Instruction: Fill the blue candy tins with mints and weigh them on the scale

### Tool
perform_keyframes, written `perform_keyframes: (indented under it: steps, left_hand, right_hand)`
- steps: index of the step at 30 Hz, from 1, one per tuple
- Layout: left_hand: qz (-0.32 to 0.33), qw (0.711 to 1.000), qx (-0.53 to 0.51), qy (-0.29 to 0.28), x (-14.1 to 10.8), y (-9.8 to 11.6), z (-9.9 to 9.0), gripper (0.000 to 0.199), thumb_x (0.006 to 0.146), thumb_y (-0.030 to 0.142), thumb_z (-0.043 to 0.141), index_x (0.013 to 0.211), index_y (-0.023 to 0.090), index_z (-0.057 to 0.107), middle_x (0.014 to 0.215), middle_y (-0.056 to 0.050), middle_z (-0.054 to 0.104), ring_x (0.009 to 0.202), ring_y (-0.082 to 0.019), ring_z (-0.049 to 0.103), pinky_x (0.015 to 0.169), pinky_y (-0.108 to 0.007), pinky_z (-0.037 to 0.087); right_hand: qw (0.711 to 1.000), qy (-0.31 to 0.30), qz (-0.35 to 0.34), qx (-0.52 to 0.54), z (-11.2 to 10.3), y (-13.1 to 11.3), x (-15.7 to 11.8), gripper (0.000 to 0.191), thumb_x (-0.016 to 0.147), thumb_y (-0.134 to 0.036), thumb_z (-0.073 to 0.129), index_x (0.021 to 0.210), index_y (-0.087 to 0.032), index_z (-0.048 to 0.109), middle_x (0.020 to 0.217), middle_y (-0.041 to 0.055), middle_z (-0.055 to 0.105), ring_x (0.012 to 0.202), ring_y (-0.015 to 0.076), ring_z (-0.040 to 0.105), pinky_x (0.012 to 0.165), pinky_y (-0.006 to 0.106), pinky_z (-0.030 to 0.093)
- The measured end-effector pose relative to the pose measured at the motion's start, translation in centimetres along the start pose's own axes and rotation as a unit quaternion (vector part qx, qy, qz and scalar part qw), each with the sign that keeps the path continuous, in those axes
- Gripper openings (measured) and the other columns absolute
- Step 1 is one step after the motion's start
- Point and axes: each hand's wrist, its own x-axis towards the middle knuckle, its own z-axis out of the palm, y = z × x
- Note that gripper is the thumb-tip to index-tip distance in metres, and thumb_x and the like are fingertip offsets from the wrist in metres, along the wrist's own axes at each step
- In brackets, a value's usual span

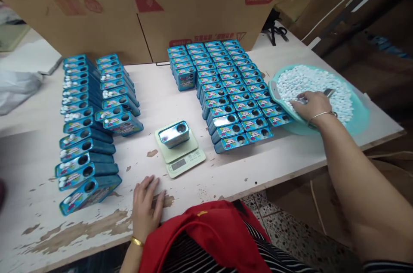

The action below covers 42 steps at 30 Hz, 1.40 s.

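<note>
My right hand (pixel 312 106) is closed around a shiny metal scoop (pixel 329 92), mostly hidden by the fingers, among small white candies (pixel 300 78). The candies fill a turquoise plastic basin (pixel 275 91) at the right. My left hand (pixel 146 204) lies on the table's front edge with its fingers apart, holding nothing. Ahead of it is a pale green digital scale (pixel 190 163), its display unreadable. One blue-topped candy tin (pixel 176 135) stands upright on the scale's platform, with a round opening in its lid.
Rows of blue tins (pixel 227 107) stand between scale and basin. More tins (pixel 87 152), many with white candies on their lids, line the left; some lean. A large cardboard box (pixel 206 10) closes off the back. Black scissors (pixel 279 31) lie at the back right, a plastic bag (pixel 19 90) far left.
</note>
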Motion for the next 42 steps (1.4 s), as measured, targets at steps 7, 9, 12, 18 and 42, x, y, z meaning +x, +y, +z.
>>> perform_keyframes:
  steps: [7, 9, 12, 18, 42]
  left_hand:
    - [0.001, 1.0, -0.021, 0.019, 3.1, 1.6, -1.8, 0.044, 0.085, 0.025, 0.055, 0.128, 0.022, 0.047, 0.126, -0.011, 0.051, 0.118, -0.023, 0.05, 0.098, -0.042, 0.044]
    - [0.02, 0.999, -0.02, 0.031, 5.0, 2.3, -2.7, 0.045, 0.085, 0.024, 0.057, 0.128, 0.022, 0.047, 0.126, -0.012, 0.051, 0.119, -0.023, 0.05, 0.099, -0.042, 0.043]
    - [0.044, 0.997, -0.021, 0.053, 7.8, 3.0, -3.9, 0.045, 0.084, 0.022, 0.058, 0.127, 0.022, 0.048, 0.123, -0.011, 0.053, 0.117, -0.022, 0.051, 0.099, -0.041, 0.044]
    - [0.026, 0.997, -0.067, 0.035, 10.9, 3.3, -3.2, 0.05, 0.081, 0.03, 0.062, 0.128, 0.022, 0.047, 0.119, -0.01, 0.055, 0.111, -0.022, 0.053, 0.095, -0.039, 0.047]
    - [0.264, 0.958, 0.106, 0.035, 15.7, 4.3, -3.8, 0.044, 0.073, 0.011, 0.057, 0.116, 0.017, 0.05, 0.108, -0.013, 0.063, 0.093, -0.024, 0.055, 0.086, -0.041, 0.044]
  right_hand:
    - [0.999, -0.034, -0.023, -0.005, -0.1, -0.8, 0.1, 0.034, 0.077, -0.019, 0.064, 0.107, -0.002, 0.067, 0.103, 0.0263, 0.063, 0.085, 0.0192, 0.056, 0.071, 0.035, 0.032]
    - [0.999, -0.041, -0.027, -0.012, -0.4, -0.8, 0.2, 0.033, 0.08, -0.017, 0.06, 0.107, 0.001, 0.066, 0.102, 0.0268, 0.064, 0.088, 0.0193, 0.057, 0.072, 0.035, 0.032]
    - [0.999, -0.045, -0.023, -0.007, -0.4, -0.6, 0.0, 0.034, 0.082, -0.015, 0.056, 0.109, 0.003, 0.066, 0.103, 0.0268, 0.064, 0.094, 0.0202, 0.057, 0.075, 0.035, 0.032]
    - [0.995, 0.07, -0.064, 0.004, -1.5, -1.5, -2.2, 0.05, 0.085, -0.039, 0.058, 0.118, -0.002, 0.062, 0.125, 0.0287, 0.05, 0.121, 0.0278, 0.041, 0.086, 0.038, 0.031]
    - [0.253, -0.384, 0.321, 0.828, -1.0, -24.7, -24.1, 0.022, 0.095, -0.022, 0.04, 0.095, -0.013, 0.06, 0.102, 0.0081, 0.066, 0.094, 0.0124, 0.063, 0.092, 0.028, 0.048]
